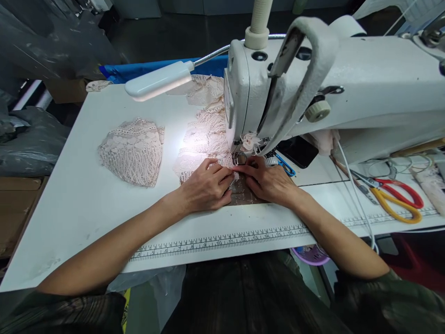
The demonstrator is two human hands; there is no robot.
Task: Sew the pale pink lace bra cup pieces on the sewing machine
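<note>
My left hand (210, 184) is closed on the near edge of a pale pink lace fabric (205, 134), its fingers curled and pressed together. Beside it, my right hand (269, 180) pinches the edge of the same lace, thumb and forefinger close to the sewing machine's (278, 93) needle area. The fingertips of both hands almost meet in front of the presser foot (239, 158), where a dark metal plate (239, 192) shows below them. Lace runs back from my hands along the left of the machine head. The exact grip under the fingers is partly hidden.
A folded lace piece (134, 150) lies to the left on the white table (83, 213). A lamp (160, 81) hangs over the lace. To the right are a black phone (298, 150), a blue tool (285, 164) and scissors (399, 199). A printed ruler (222, 242) follows the front edge.
</note>
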